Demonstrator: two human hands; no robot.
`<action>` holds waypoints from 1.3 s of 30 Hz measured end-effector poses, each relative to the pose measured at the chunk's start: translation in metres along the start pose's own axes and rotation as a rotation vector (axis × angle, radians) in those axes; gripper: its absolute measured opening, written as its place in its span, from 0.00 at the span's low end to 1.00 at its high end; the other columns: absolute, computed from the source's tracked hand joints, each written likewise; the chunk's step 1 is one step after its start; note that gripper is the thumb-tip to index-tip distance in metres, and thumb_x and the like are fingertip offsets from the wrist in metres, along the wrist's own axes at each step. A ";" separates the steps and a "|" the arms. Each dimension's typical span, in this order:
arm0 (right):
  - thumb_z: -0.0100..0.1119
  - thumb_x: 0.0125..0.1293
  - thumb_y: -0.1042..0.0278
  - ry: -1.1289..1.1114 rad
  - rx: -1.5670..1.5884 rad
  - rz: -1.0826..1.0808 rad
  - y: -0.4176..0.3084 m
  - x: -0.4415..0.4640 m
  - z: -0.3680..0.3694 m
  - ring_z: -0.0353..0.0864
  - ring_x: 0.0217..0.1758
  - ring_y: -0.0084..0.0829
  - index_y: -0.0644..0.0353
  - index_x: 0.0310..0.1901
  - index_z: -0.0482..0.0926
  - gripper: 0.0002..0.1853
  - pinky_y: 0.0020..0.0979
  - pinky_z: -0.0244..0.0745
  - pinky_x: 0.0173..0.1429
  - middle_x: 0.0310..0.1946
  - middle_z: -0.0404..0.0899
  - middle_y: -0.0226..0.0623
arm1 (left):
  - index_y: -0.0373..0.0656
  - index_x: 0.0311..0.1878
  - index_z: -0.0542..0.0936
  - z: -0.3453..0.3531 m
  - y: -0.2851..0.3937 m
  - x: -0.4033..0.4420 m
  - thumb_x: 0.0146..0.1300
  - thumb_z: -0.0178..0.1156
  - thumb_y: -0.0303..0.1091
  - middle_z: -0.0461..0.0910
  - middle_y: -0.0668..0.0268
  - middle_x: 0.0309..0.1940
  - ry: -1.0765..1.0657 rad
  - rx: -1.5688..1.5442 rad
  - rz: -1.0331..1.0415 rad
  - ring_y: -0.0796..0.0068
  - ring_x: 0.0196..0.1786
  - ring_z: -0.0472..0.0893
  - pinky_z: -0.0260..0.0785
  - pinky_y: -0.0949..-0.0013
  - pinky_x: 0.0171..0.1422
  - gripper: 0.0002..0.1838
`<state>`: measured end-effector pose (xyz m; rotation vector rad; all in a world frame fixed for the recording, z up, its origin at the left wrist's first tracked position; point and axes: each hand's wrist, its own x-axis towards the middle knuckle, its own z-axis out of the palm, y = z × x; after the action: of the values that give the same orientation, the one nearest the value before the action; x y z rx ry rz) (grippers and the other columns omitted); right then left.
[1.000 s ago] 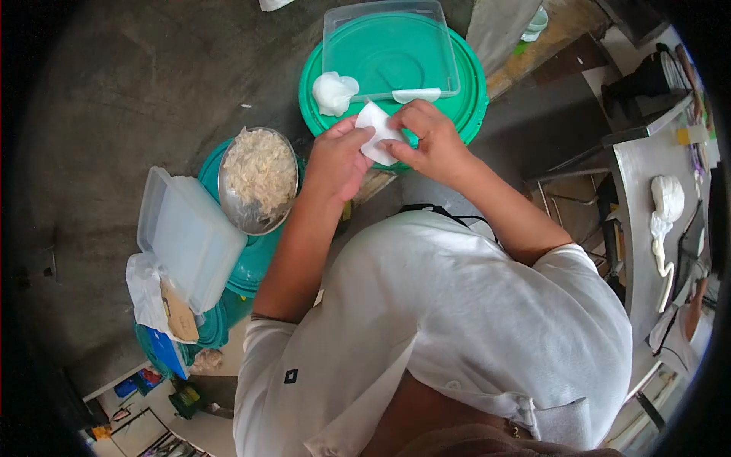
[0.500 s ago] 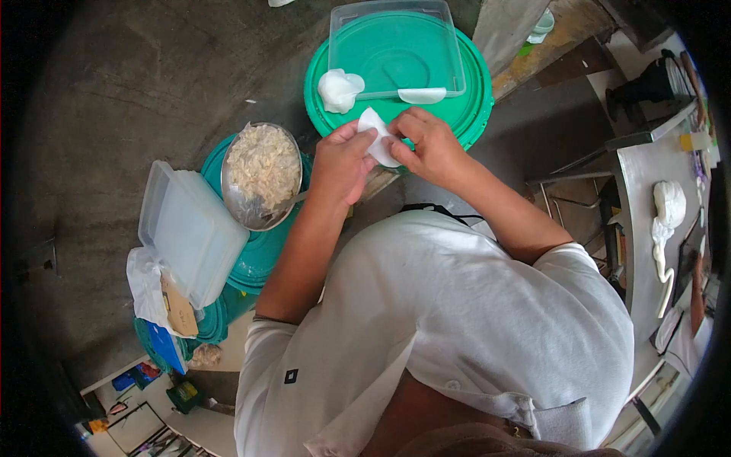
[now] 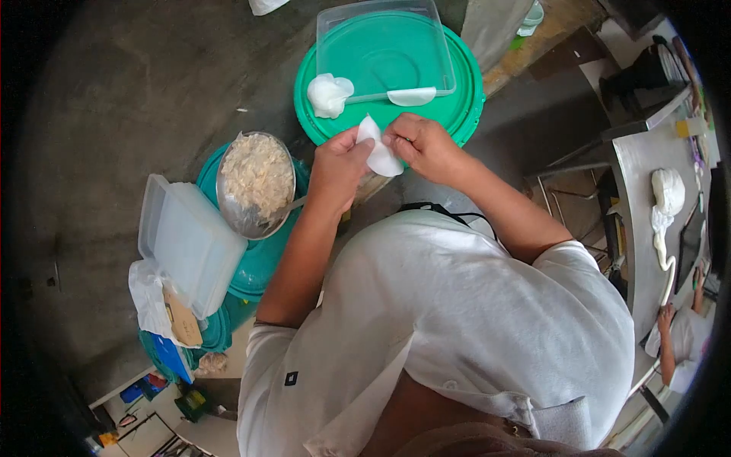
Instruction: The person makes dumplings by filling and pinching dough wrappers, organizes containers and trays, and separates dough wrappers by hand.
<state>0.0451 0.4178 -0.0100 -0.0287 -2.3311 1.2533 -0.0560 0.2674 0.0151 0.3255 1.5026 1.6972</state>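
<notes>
My left hand [image 3: 340, 164] pinches a thin white dumpling wrapper [image 3: 382, 158] between thumb and fingers, in front of my body. The wrapper looks folded over, with a pointed top. My right hand [image 3: 428, 148] is closed, its fingertips pinching the wrapper's right edge. Just beyond my hands, a clear plastic container [image 3: 381, 46] rests on a round green lid [image 3: 474, 99]. A folded white half-moon dumpling [image 3: 412, 97] lies at the container's near edge. Beside its corner sits a pile of white wrappers [image 3: 330, 95].
To the left, a metal bowl [image 3: 251, 225] of pale shredded filling [image 3: 257, 174] stands on a teal tub [image 3: 255, 270], with a spoon handle toward my left arm. An empty-looking plastic box [image 3: 190, 240] leans alongside. At far right, dough [image 3: 668, 190] lies on a metal table [image 3: 636, 171], with another person's hands nearby.
My right fingers have shifted up along the wrapper's edge, and more of the wrapper shows. The view has moved slightly. The other person's hands have come onto the dough strip at right.
</notes>
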 end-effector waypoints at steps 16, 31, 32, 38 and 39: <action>0.53 0.69 0.68 0.112 0.717 0.661 0.017 0.012 0.008 0.75 0.28 0.21 0.60 0.37 0.78 0.06 0.25 0.71 0.33 0.29 0.77 0.29 | 0.33 0.48 0.79 -0.020 -0.013 0.008 0.65 0.57 0.25 0.82 0.65 0.37 0.059 -0.084 -0.002 0.81 0.33 0.78 0.70 0.77 0.34 0.10; 0.50 0.70 0.65 0.284 0.901 0.713 0.100 0.064 -0.072 0.80 0.38 0.31 0.63 0.44 0.74 0.10 0.34 0.79 0.40 0.34 0.77 0.37 | 0.33 0.50 0.76 -0.045 0.008 -0.007 0.65 0.56 0.24 0.82 0.58 0.43 0.171 -0.194 0.002 0.68 0.41 0.83 0.78 0.65 0.47 0.12; 0.51 0.69 0.64 0.283 0.819 0.707 0.111 0.069 -0.082 0.79 0.37 0.31 0.62 0.44 0.75 0.11 0.33 0.77 0.38 0.35 0.77 0.37 | 0.34 0.49 0.76 -0.045 0.011 -0.008 0.65 0.56 0.25 0.82 0.58 0.42 0.172 -0.171 0.026 0.68 0.40 0.83 0.78 0.66 0.45 0.11; 0.54 0.66 0.61 0.326 0.208 0.829 0.178 0.062 -0.114 0.80 0.32 0.34 0.64 0.46 0.79 0.15 0.37 0.78 0.31 0.33 0.80 0.39 | 0.34 0.49 0.76 -0.042 0.012 -0.006 0.65 0.57 0.26 0.82 0.58 0.41 0.135 -0.133 0.029 0.69 0.39 0.84 0.78 0.66 0.45 0.11; 0.54 0.66 0.61 0.372 0.147 0.834 0.179 0.059 -0.116 0.81 0.31 0.36 0.66 0.45 0.80 0.16 0.36 0.78 0.30 0.32 0.81 0.40 | 0.34 0.49 0.76 -0.042 0.012 -0.006 0.65 0.57 0.26 0.82 0.58 0.41 0.136 -0.133 0.027 0.69 0.39 0.84 0.78 0.66 0.45 0.11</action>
<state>0.0056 0.6260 -0.0742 -1.1759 -1.9228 1.5980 -0.0852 0.2347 0.0178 0.1632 1.4783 1.8627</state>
